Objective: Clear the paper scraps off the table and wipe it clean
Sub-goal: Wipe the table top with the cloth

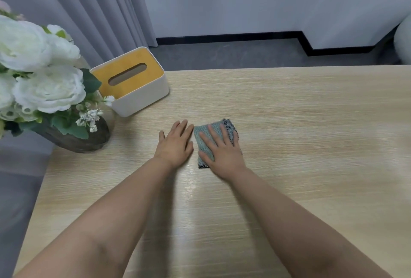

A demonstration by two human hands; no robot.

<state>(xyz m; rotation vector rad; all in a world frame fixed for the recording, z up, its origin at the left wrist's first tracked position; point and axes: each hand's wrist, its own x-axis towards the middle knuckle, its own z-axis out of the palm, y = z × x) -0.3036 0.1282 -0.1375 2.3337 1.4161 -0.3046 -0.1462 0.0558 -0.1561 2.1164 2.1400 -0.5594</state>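
While the right hand (pixel 222 151) presses flat-fingered on the folded cloth (pixel 205 137), its long axis pointing away, the left hand (pixel 175 142) rests flat and empty just beside it.

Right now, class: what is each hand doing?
Left hand: open, flat on the table.
Right hand: open, pressing the cloth.

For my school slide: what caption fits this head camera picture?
Right hand presses a green cloth flat on the wooden table; left hand rests beside it.
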